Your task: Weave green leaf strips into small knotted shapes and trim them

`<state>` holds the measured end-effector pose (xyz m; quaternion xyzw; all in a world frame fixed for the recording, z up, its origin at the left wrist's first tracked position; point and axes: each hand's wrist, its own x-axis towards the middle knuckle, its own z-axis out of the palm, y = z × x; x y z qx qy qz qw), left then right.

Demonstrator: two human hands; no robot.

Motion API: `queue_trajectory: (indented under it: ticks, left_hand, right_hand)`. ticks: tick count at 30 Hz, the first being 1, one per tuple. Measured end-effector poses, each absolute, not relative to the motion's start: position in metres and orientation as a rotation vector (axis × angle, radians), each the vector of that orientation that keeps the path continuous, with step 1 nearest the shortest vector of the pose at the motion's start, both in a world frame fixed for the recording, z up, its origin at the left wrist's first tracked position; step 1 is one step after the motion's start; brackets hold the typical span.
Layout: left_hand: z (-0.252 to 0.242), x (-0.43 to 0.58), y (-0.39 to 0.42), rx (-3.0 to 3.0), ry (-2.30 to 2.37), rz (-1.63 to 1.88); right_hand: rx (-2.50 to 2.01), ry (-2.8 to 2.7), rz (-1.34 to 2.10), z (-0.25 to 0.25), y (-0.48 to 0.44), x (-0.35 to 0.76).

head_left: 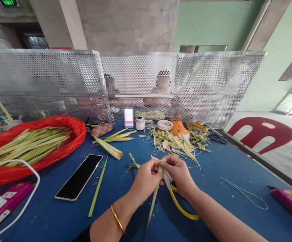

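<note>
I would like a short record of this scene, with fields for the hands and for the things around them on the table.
held: left hand and right hand both grip one green stalk, near its top
below right hand: yellow loop, lying on the blue table
left of hands: phone, screen up and dark
far left: red bag with long stalks inside
ahead: trimmings in a loose pile

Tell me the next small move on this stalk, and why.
Probably pull the pale outer leaf away with the right hand while the left hand pinches the stalk: both hands meet at its top end, and the leaf already hangs loose beside it.
</note>
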<state>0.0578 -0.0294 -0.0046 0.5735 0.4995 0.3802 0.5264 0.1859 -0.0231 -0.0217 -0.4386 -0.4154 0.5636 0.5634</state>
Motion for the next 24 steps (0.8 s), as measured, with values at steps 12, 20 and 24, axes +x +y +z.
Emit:
queue_trajectory:
  ticks: [12,20,24]
  left_hand:
    - [0.015,0.038,-0.015,0.982,1.224,1.055]
    - [0.012,0.041,-0.017,0.876,1.184,1.076]
    - [0.011,0.042,-0.017,0.867,1.181,1.028]
  right_hand:
    - [-1.355,-1.197,0.831,-0.006,0.081,0.238]
    - [-1.438,-1.745,0.747,-0.026,0.089,0.219]
    - [-1.434,-1.807,0.628,-0.026,0.090,0.219]
